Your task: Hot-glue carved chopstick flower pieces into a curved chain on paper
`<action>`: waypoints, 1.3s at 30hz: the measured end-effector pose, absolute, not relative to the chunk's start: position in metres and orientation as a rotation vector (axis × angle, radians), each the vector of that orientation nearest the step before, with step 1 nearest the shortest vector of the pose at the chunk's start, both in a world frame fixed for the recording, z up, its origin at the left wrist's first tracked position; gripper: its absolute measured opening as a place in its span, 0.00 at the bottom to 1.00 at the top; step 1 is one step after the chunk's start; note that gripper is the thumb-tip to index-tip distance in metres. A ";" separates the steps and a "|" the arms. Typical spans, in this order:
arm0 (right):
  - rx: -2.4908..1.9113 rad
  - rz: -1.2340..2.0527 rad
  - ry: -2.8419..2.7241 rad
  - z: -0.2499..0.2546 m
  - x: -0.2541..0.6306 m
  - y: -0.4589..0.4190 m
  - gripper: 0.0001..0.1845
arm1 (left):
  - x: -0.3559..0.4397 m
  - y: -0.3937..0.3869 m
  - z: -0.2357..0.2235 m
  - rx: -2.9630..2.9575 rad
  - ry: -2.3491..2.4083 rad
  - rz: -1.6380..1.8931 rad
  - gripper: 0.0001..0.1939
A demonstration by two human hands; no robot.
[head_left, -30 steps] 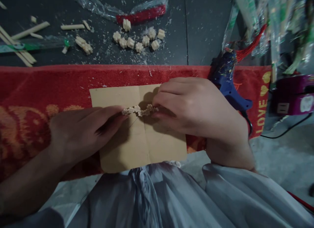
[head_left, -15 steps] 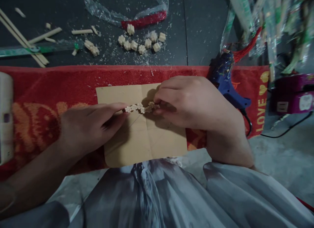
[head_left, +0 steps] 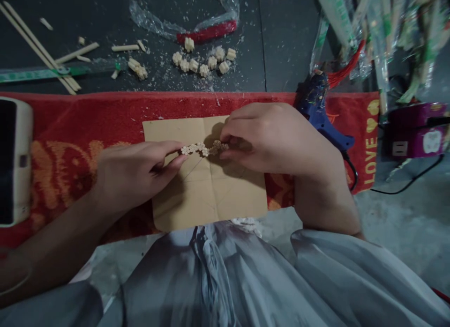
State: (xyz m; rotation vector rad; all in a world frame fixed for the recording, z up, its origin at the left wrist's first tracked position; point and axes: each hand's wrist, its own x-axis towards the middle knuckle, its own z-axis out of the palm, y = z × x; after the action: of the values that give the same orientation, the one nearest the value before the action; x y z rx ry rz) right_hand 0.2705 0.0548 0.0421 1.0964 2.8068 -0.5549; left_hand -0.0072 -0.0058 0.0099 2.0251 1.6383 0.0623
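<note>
A wavy strip of small pale flower-shaped pieces (head_left: pixel 204 151) spans the gap between my hands, above a creased tan sheet (head_left: pixel 211 200) with faint pencil lines. My left hand (head_left: pixel 137 170) pinches the strip's left end between thumb and fingers. At the right end, the fingertips of my right hand (head_left: pixel 267 137) are closed on the last pieces and partly hide them. On the dark table beyond, several similar loose flower-shaped pieces (head_left: pixel 204 70) lie in a curved group among pale crumbs.
Beneath the sheet lies a red towel (head_left: pixel 70 121). A blue glue gun (head_left: pixel 321 114) rests right of my right hand, near a purple box (head_left: pixel 415 132). Pale sticks (head_left: pixel 38 46) and a phone (head_left: pixel 19 160) are at left. Plastic-wrapped bundles (head_left: pixel 379 36) fill the back right.
The view has shifted slightly, showing more of the phone at left. Both hands keep hold of the strip's ends, with little visible change in their grip.
</note>
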 end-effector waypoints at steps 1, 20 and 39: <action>1.099 -0.556 2.803 0.043 0.270 0.055 0.05 | -0.007 -0.006 0.010 2.026 1.639 0.074 0.30; 1.254 -0.468 2.791 0.051 0.270 0.052 0.13 | -0.012 -0.007 0.004 2.326 1.547 0.419 0.16; 0.904 -0.111 3.369 0.036 0.271 0.042 0.23 | -0.012 -0.011 0.021 2.088 1.519 0.203 0.25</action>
State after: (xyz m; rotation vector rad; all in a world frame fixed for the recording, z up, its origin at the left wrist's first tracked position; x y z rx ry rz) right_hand 0.2709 0.0416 0.0358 0.9042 3.3690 -0.1113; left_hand -0.0117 -0.0111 0.0206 2.0876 1.5190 0.2030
